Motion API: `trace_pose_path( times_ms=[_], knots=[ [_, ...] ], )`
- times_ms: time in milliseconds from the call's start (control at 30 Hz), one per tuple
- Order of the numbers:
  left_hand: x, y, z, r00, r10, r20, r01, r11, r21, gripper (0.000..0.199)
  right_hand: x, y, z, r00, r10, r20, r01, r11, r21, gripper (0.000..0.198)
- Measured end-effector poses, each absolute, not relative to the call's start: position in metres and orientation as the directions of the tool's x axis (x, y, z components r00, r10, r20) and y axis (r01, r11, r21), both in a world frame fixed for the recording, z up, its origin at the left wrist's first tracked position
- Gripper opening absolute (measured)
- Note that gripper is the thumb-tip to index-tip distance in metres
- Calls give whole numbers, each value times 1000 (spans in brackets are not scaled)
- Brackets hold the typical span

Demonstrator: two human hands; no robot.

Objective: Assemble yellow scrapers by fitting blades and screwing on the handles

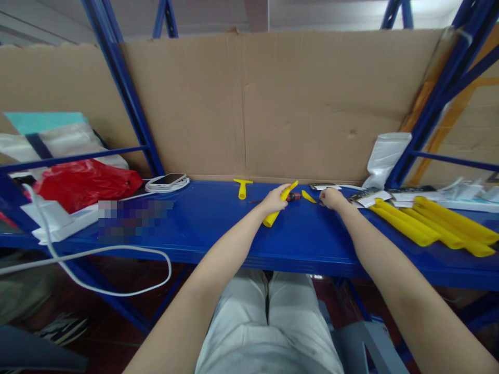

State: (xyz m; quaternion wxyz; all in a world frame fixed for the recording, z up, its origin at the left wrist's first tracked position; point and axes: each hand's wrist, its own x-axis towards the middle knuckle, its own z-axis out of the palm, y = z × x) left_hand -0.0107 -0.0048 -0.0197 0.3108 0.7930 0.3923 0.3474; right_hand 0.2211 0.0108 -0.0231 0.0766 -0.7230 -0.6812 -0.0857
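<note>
My left hand (275, 200) is wrapped round a yellow plastic T-shaped handle (272, 218), its tube end pointing toward me. Just behind that hand lies a screwdriver (294, 197) with a red and black grip, its thin shaft showing to the left. My right hand (330, 198) is at the tabletop with its fingers pinched together; whatever is between them is too small to make out. Between the two hands is a small flat yellow piece (308, 196). A second yellow T-shaped handle (243, 189) rests farther back, to the left.
Several long yellow tubes (405, 222) lie at the right of the blue table (218, 228), near plastic packets (370, 197). On the left are a phone (170, 179) on a coiled white cable, a red bag (89, 182) and a power strip (66, 227). Cardboard (304, 109) walls the back.
</note>
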Motion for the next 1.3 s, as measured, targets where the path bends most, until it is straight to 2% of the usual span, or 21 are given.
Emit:
trace_pose_path(
  times_ms=[533, 767, 1067, 1300],
  knots=[
    [-10, -3, -21, 449, 834, 320, 416, -512, 751, 77, 209, 7, -20, -34, 978, 204, 999, 32, 10, 35],
    [-10, -4, -20, 445, 837, 319, 395, -503, 769, 79, 213, -2, -11, 64, 972, 224, 997, -55, -50, 35],
    [-10, -3, -21, 453, 828, 332, 406, -522, 750, 78, 207, 2, -17, -3, 984, 177, 999, -2, 32, 29],
    [-11, -10, -17, 429, 859, 278, 447, -470, 761, 78, 208, 3, -17, 0, 983, 183, 1000, -5, 31, 29]
  ],
)
